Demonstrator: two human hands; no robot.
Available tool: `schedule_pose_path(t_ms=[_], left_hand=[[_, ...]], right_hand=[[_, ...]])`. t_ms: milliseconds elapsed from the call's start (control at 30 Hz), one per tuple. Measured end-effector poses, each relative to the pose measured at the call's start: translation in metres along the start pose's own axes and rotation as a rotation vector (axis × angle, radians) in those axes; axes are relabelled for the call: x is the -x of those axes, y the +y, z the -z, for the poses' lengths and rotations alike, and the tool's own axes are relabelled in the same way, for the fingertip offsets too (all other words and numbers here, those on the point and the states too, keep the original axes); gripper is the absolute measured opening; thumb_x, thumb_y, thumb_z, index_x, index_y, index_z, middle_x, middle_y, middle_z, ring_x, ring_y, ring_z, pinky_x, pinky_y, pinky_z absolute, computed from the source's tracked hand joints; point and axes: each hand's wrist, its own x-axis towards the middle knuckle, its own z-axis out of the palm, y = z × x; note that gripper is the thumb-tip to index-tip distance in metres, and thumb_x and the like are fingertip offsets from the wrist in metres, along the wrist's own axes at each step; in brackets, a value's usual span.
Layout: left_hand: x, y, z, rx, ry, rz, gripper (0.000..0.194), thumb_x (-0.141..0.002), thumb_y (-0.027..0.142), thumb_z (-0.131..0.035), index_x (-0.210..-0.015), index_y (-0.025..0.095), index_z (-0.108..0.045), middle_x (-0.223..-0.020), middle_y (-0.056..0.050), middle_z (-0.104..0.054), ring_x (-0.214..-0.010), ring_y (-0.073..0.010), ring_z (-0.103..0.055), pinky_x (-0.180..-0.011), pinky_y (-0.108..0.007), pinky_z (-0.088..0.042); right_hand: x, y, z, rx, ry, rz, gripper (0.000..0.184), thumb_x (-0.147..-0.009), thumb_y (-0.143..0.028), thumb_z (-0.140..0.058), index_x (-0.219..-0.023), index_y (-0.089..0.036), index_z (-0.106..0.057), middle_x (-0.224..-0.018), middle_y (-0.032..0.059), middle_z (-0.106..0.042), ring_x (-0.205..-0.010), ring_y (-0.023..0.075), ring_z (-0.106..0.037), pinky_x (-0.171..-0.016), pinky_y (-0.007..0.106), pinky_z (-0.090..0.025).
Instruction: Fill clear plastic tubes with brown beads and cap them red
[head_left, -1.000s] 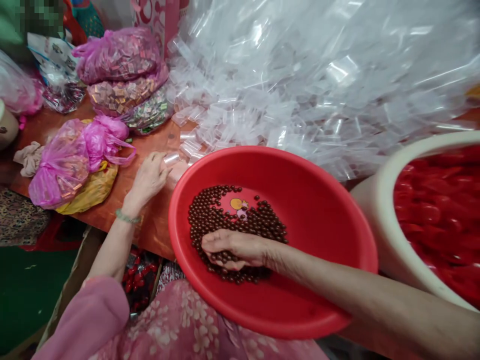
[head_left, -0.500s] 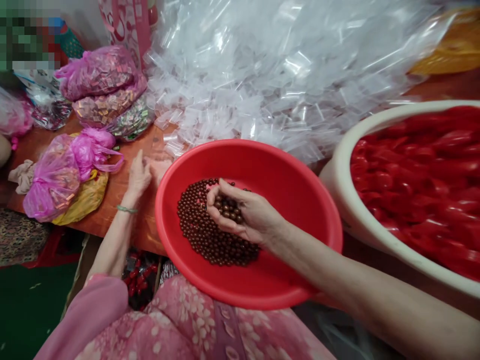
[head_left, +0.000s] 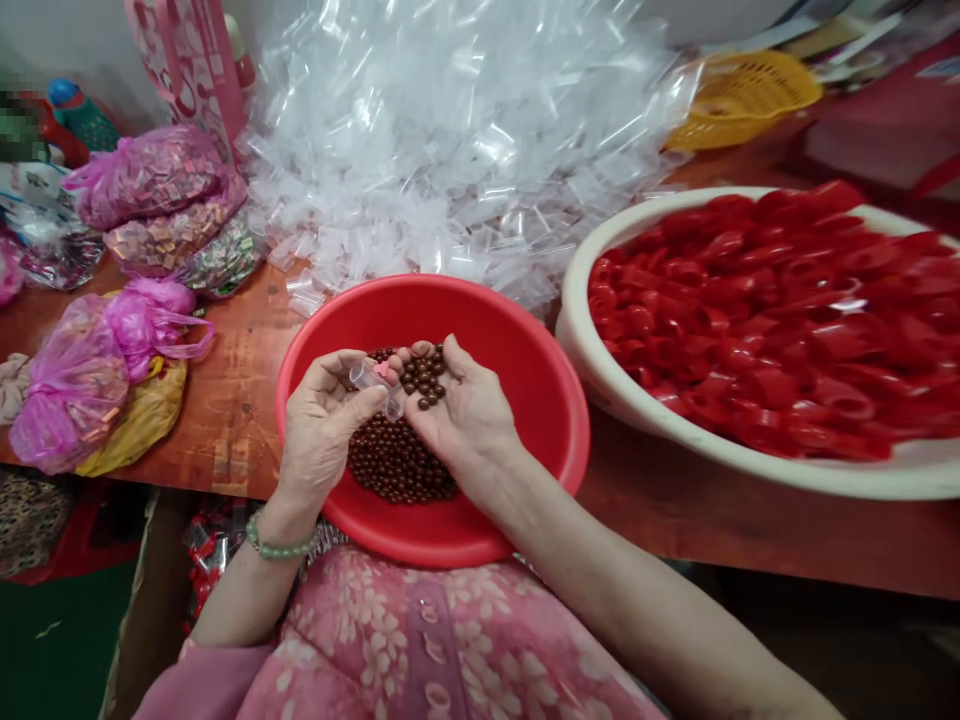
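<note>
My left hand [head_left: 319, 415] pinches a small clear plastic tube-like piece [head_left: 367, 376] between thumb and fingers. Its open end faces up and left, and its lower part reaches my other hand's fingertips. Cupped palm up, my right hand [head_left: 472, 405] holds a small heap of round brown beads [head_left: 424, 376]. A small pink bit [head_left: 382, 369] shows by the fingertips; its kind is unclear. Both hands are over a red plastic basin [head_left: 544, 420], where many more brown beads [head_left: 401, 465] lie, partly hidden by the hands.
A large pile of clear plastic pieces [head_left: 450, 150] lies behind the basin. On the right stands a white tub [head_left: 592, 380] full of red plastic pieces [head_left: 750, 330]. Pink plastic bags [head_left: 75, 375] sit on the left, a yellow basket [head_left: 750, 95] at the back right.
My left hand has come from the table left of the basin to beside my right hand, now with a clear plastic piece. The right hand still cups beads. The view has shifted right.
</note>
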Motion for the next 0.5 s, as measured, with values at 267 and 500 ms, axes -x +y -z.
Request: schedule_pose_path(t_ms=[267,500], left_hand=[[0.012,-0.009,0.007,-0.551,-0.147,-0.138,0.036,-0.077,0.021,-0.076,-0.110,0.018,-0.061,-0.110,-0.007,-0.066,-0.102,-0.0174,-0.065,-0.094,-0.032,-0.052],[0.013,-0.005,0.008,-0.994,-0.339,-0.287,0.040,-0.081,0.012,-0.069,-0.121,0.012,-0.063,-0.111,-0.012,-0.064,-0.104,-0.0206,-0.063,-0.093,-0.035,-0.053]], right_hand=[[0.009,-0.004,-0.008,-0.161,0.117,-0.079,0.014,-0.084,-0.021,-0.051,-0.072,-0.018,-0.059,-0.066,-0.0004,-0.063,-0.065,0.0113,-0.063,-0.073,0.027,-0.058],[0.008,-0.006,-0.003,-0.060,0.112,0.041,0.014,-0.082,-0.018,-0.053,-0.071,-0.017,-0.063,-0.064,-0.0008,-0.064,-0.062,0.0099,-0.063,-0.061,0.022,-0.054]])
